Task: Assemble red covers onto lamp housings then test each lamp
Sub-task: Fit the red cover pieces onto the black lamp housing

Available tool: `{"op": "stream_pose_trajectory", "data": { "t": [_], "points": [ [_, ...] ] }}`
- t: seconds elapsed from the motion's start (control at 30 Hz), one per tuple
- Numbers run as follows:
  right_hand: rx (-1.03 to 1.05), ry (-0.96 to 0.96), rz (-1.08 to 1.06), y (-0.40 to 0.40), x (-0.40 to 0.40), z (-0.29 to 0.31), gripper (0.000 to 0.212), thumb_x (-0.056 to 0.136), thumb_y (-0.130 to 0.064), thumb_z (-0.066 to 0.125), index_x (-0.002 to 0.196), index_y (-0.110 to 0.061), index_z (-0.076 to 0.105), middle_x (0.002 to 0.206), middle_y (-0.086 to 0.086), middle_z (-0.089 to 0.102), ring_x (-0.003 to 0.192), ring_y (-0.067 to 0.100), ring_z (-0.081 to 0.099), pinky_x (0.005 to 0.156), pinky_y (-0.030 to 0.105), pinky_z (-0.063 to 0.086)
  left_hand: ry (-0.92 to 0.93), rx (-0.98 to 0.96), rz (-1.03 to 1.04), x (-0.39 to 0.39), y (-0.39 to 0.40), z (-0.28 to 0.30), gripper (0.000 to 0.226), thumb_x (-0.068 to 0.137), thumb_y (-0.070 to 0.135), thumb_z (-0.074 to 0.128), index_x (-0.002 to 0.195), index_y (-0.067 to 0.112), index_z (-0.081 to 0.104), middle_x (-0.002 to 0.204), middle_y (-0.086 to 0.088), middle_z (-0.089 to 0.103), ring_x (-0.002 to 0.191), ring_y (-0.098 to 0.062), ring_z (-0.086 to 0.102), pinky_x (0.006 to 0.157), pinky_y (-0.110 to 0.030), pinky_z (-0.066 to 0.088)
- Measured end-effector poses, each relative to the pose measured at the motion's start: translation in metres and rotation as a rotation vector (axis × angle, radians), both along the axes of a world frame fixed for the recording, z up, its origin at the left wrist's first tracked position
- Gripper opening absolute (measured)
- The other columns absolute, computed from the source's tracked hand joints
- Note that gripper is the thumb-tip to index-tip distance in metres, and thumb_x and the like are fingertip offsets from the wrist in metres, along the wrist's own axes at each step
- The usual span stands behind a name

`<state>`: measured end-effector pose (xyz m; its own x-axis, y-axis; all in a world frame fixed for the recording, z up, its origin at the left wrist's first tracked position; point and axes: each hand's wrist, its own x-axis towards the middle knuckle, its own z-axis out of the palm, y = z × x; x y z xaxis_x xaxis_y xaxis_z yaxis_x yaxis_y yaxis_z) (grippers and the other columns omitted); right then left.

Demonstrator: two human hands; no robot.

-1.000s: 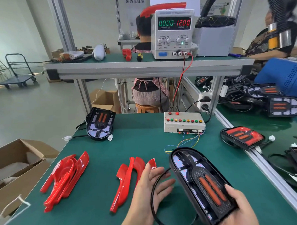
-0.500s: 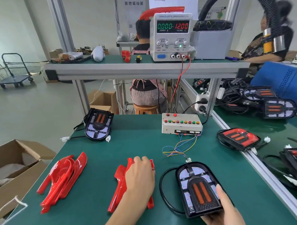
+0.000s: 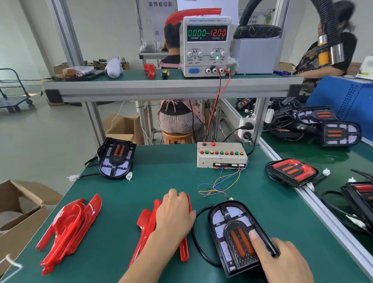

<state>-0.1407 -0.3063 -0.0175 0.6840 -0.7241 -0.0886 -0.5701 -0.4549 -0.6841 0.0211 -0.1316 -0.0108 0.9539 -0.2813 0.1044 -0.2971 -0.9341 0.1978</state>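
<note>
A black lamp housing point(image 3: 231, 230) with two orange strips lies flat on the green mat near the front, its black cable looping to its left. My right hand point(image 3: 285, 262) grips its near right edge, thumb pressed on top beside the strips. My left hand point(image 3: 175, 215) lies on the middle stack of red covers point(image 3: 147, 229), fingers curled over the top cover's far edge. A second stack of red covers point(image 3: 68, 230) sits at the left.
Another uncovered housing point(image 3: 116, 158) lies at the back left. A beige test box point(image 3: 221, 155) with coloured buttons trails loose wires toward my housing. A lamp with its red cover point(image 3: 292, 171) rests at the right rail. An open carton point(image 3: 18, 202) stands off the left edge.
My right hand brought the housing down from a raised tilt and laid it flat on the mat. My left hand left the cable and moved onto the middle stack of red covers.
</note>
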Motion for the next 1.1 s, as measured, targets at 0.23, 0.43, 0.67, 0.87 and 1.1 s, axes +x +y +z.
{"op": "stream_pose_trajectory", "data": {
  "t": [0.23,0.43,0.67,0.87,1.1],
  "points": [
    [-0.103,0.047,0.013,-0.009,-0.007,-0.007,0.074,0.07,-0.082,0.027,0.108,-0.034,0.069,0.109,-0.001,0.058,0.107,0.024,0.057,0.082,0.034,0.04,-0.008,-0.638,-0.109,-0.022,0.01,0.021,0.023,0.081,0.049,0.074,0.097,0.038,0.061,0.091,0.014,0.059,0.088,0.002,0.055,0.075,-0.009,0.039],
    [0.076,-0.483,0.219,0.0,-0.015,0.032,0.02,0.087,-0.063,0.066,0.088,-0.046,0.077,0.085,-0.015,0.073,0.081,0.007,0.065,0.07,0.014,0.045,0.216,-1.284,-0.304,-0.037,-0.015,0.031,0.038,0.075,0.05,0.074,0.11,0.036,0.074,0.096,0.008,0.074,0.077,-0.01,0.06,0.078,-0.041,0.056],
    [0.368,-0.279,0.522,-0.014,0.003,0.051,0.06,0.067,-0.08,0.063,0.087,-0.025,0.079,0.057,-0.004,0.05,0.056,0.012,0.041,0.056,0.02,0.031,0.283,-1.652,-0.274,-0.04,-0.054,0.023,0.041,0.081,0.039,0.074,0.121,0.029,0.071,0.103,0.005,0.074,0.093,-0.008,0.064,0.085,-0.028,0.056],
    [0.529,-0.261,0.499,-0.015,0.004,0.051,0.027,0.075,-0.053,0.081,0.087,-0.028,0.081,0.058,-0.005,0.066,0.042,-0.002,0.047,0.043,0.007,0.035,0.289,-1.781,-0.164,-0.044,-0.066,0.016,0.037,0.088,0.026,0.074,0.122,0.012,0.069,0.099,-0.001,0.071,0.088,-0.014,0.061,0.087,-0.037,0.054],
    [0.516,-0.183,0.424,-0.01,0.001,0.05,0.01,0.088,-0.025,0.076,0.079,-0.028,0.079,0.058,0.002,0.069,0.043,0.003,0.048,0.043,0.008,0.035,0.324,-1.768,-0.153,-0.046,-0.07,0.007,0.046,0.085,0.027,0.072,0.128,0.012,0.065,0.107,-0.004,0.072,0.095,-0.02,0.063,0.086,-0.037,0.058]
  ]
}}
